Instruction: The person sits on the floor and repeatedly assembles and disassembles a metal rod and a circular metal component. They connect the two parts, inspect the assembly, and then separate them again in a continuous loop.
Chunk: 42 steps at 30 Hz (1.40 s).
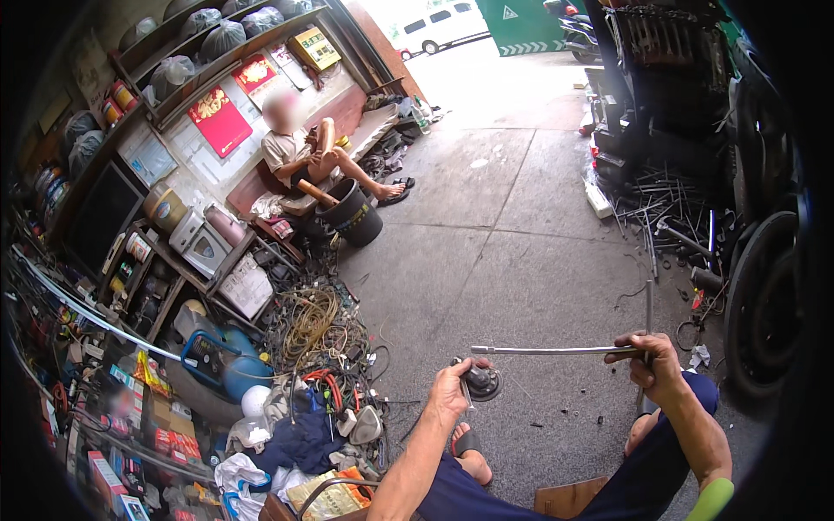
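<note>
My right hand is closed around the handle end of a long T-handle socket wrench. Its shaft points left across the floor in front of me, and its crossbar stands nearly upright in my fist. My left hand grips a dark round metal part with a wide flange, below the socket tip. A thin shiny piece shows under the left fingers; its kind is unclear. The socket tip is close above the dark part, and whether they touch I cannot tell.
At left lie tangled cables, a blue tank and cloths. A person sits on a bench beside a black bucket. Loose metal rods and a wheel are at right.
</note>
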Each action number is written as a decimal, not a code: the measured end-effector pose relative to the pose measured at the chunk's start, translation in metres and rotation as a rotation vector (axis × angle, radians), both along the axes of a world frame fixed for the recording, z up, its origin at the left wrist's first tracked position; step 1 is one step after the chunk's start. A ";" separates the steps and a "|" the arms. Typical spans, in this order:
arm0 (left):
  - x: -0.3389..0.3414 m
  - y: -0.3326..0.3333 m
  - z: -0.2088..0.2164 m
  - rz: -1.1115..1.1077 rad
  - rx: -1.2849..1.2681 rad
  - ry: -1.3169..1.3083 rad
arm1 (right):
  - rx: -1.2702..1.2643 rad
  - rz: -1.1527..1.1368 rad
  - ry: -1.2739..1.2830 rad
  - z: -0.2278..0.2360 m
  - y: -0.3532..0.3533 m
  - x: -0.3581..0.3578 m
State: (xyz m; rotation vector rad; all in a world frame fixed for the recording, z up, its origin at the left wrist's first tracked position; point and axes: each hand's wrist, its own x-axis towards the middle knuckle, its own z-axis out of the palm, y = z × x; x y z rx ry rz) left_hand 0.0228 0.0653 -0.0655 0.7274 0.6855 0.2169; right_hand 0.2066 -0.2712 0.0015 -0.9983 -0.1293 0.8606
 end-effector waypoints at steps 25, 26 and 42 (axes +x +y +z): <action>0.001 0.028 0.001 -0.039 0.039 0.063 | 0.065 -0.389 0.288 -0.009 -0.035 0.038; 0.002 0.024 0.002 -0.019 0.059 0.091 | -0.009 -0.401 0.364 -0.008 -0.032 0.035; -0.002 0.027 -0.009 0.032 0.029 0.120 | -0.121 -0.141 0.242 -0.018 -0.013 0.019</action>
